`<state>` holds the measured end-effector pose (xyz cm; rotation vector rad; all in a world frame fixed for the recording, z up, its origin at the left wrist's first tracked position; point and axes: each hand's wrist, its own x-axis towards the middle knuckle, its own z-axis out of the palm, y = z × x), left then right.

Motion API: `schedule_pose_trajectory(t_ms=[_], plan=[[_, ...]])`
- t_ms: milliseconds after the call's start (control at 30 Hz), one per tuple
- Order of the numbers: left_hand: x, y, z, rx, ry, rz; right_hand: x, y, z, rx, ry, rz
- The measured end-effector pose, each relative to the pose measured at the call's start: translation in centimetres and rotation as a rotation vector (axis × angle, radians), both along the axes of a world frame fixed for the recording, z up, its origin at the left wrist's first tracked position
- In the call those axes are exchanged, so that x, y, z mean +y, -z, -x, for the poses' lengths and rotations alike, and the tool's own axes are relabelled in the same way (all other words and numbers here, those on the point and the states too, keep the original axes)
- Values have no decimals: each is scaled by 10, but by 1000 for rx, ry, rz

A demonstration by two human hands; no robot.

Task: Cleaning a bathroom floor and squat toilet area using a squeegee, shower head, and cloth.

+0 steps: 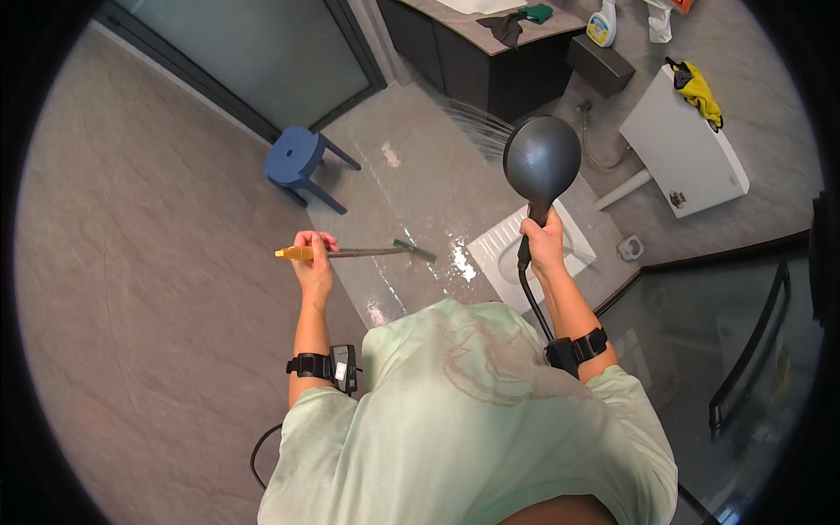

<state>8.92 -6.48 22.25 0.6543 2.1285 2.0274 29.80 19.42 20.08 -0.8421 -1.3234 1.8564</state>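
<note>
My left hand [314, 259] is closed round the yellow grip of a long-handled floor brush [367, 252]; its green head [415, 250] rests on the wet tiled floor [420, 190]. In my right hand [546, 239] is a dark handheld shower head [543, 157], its hose running down beside my forearm. Water sprays from it towards the upper left, in front of the dark cabinet. Below and partly behind my right hand lies a white squat toilet [495, 252] set in the floor.
A blue plastic stool [289, 157] stands by the frosted door [262, 52]. A white cistern [682, 144] with a yellow-black glove [702, 95] hangs at right, near a spray bottle [602, 25]. A dark cabinet [459, 62] holds cloths on its top; a glass door [695, 341] is at lower right.
</note>
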Motion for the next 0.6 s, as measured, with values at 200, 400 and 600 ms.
schedule_pose_trajectory(t_ms=[200, 400, 600], plan=[[-1, 6, 2, 3, -8, -22, -1, 5, -2, 11, 15, 25], [-1, 9, 3, 20, -9, 12, 5, 13, -6, -9, 36, 8], [3, 9, 3, 14, 10, 4, 10, 17, -11, -32, 79, 9]])
